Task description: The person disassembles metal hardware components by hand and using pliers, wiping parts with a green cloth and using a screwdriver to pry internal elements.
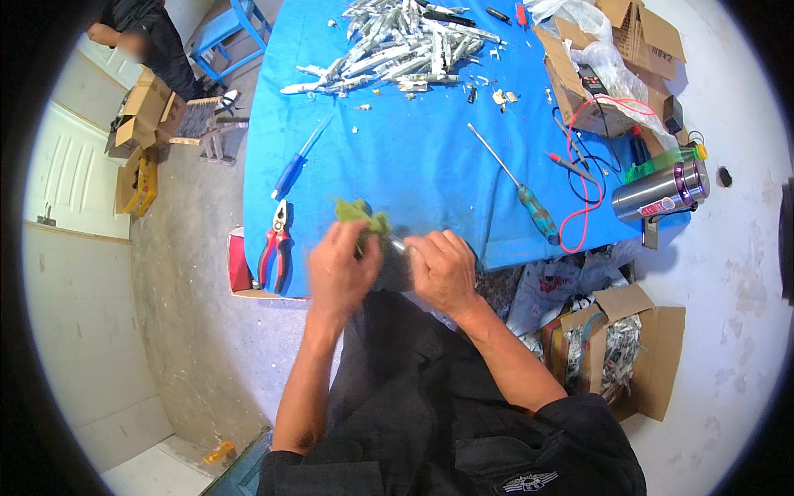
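At the near edge of the blue-covered table, my left hand is closed around a crumpled yellow-green cloth. Motion blurs its fingers. Close on its right, my right hand grips a slim, shiny metal piece that points at the cloth. Fingers hide most of this piece, so its kind does not show. To the left of my hands lie red-and-black combination pliers and a blue-handled screwdriver. A teal-handled screwdriver rests on the right.
A heap of slender white plastic pieces covers the table's far part, with small fragments around it. Red and black test leads, a steel flask and an open cardboard box are at right. Another person is at far left.
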Demonstrator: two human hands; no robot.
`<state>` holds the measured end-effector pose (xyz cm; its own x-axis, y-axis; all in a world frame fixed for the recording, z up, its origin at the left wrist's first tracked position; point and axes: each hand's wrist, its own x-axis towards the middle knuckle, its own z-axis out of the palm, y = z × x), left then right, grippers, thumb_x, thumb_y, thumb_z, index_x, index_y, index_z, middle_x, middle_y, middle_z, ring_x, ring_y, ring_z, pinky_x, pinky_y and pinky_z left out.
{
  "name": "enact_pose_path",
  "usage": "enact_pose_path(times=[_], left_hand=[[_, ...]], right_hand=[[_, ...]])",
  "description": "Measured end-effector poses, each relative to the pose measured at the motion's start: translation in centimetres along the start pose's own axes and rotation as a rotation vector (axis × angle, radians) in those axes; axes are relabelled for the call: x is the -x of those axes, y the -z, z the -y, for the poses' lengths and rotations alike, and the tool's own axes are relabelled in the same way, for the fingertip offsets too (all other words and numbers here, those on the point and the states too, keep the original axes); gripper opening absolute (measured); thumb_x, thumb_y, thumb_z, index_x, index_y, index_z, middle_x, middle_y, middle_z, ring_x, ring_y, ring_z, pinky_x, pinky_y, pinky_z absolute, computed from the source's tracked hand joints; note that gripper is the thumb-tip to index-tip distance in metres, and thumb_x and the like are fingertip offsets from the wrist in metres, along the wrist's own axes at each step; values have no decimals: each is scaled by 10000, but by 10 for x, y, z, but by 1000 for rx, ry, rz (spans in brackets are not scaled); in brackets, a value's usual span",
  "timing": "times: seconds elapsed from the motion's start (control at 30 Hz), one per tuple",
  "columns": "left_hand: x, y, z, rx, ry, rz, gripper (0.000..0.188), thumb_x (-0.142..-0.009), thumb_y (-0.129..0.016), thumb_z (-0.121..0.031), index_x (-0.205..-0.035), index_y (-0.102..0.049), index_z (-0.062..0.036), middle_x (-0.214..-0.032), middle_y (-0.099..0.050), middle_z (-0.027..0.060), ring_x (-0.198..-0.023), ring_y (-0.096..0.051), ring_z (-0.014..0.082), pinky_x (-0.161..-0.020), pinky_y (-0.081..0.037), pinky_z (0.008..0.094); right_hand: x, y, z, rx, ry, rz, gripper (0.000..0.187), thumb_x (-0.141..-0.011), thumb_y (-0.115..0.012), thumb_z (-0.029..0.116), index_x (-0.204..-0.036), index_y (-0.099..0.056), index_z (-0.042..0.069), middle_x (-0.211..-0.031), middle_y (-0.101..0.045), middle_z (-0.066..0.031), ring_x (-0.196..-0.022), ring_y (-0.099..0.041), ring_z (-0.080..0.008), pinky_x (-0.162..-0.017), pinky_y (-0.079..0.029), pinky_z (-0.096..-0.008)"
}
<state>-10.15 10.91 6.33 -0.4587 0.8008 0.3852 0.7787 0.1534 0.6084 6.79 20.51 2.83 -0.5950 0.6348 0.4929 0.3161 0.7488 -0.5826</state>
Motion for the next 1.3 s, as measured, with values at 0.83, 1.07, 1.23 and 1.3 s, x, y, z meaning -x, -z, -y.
enact_pose_path(times=[0.83, 1.07, 1.23, 1.3], left_hand=[[-17, -22, 15, -18, 52, -67, 191, -928, -779, -122, -1083, -727, -25, -999, -744, 200, -855, -734, 429, -751, -587, 496], [12, -15, -9, 30, -20, 84, 212, -922, -788, -132, -1104, -717, -49, -993, -722, 172, -875, -728, 413, -737, -584, 495], [11, -21, -11, -92, -66, 132, 225, -893, -817, -84, -1086, -712, -32, -988, -733, 173, -870, -738, 406, -737, -589, 465], [3, -24, 4, -82, -41, 41, 207, -903, -807, -87, -1078, -710, -32, -986, -737, 174, -859, -740, 407, -730, -588, 466]], right_hand=[[-2, 4, 5, -26, 15, 7, 297, -822, -793, 106, -1114, -757, 67, -985, -720, -81, -869, -670, -316, -770, -533, -437], [3, -1, -1, -3, 13, 7, 330, -821, -824, 126, -1135, -743, 66, -958, -683, -70, -871, -653, -316, -755, -519, -452], [2, 0, -3, 3, 18, 5, 343, -800, -825, 105, -1130, -741, 61, -932, -663, -76, -863, -649, -318, -742, -511, -461], [2, -1, -3, 0, 13, 22, 336, -808, -824, 110, -1130, -740, 59, -927, -657, -78, -867, -648, -316, -741, -509, -462]])
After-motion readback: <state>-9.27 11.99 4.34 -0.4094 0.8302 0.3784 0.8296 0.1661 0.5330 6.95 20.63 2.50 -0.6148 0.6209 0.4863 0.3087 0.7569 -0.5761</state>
